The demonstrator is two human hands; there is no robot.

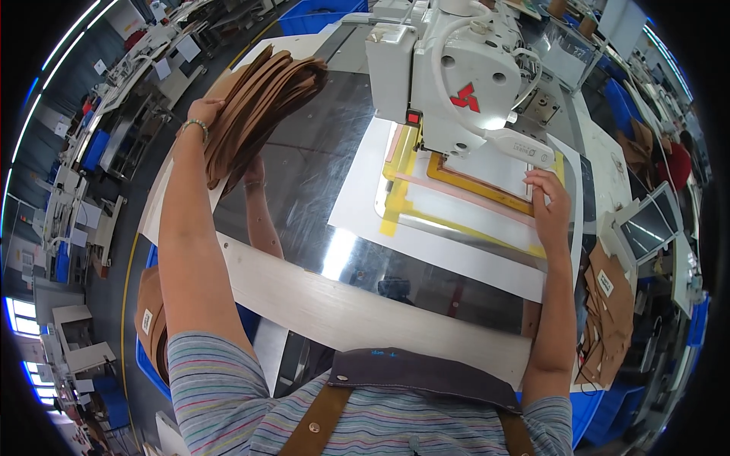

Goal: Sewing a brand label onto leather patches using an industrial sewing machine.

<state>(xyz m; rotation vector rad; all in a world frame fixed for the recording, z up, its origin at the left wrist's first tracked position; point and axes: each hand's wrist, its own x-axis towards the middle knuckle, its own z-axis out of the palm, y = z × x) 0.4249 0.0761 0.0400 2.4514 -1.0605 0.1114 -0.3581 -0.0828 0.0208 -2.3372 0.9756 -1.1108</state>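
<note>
One thick stack of brown pieces [270, 99] leaned, its leaves fanned apart at the far end, over the left part of the table, toward eleven o'clock. The left hand [201, 114], at ten o'clock, was closed on the stack's outer edge, with a beaded bracelet [195, 128] around its wrist. The shiny dark tabletop [296, 167] mirrored the forearm and the underside of the stack.

At two o'clock, an amber frame [480, 188] lay under the head of a white machine [471, 80], which stood at one o'clock and bore a red emblem. The right hand [551, 196], nearly at three o'clock, had its fingers half curled at the frame's right end; whether they gripped it or only touched it, I could not tell. Beneath the frame, strips of yellow tape [397, 201] crossed a white sheet [426, 247] spread on the tabletop.

Farther out, a tilted screen [646, 224] stood at three o'clock, and more brown pieces with a pale label [604, 283] hung toward four o'clock. At eight o'clock, a blue bin [144, 365] sat below the table's edge beside a labelled brown bundle [152, 292]. Another blue container [323, 17] showed just short of twelve. A dark apron [426, 378] crossed the person's striped shirt [220, 372] toward six o'clock.
</note>
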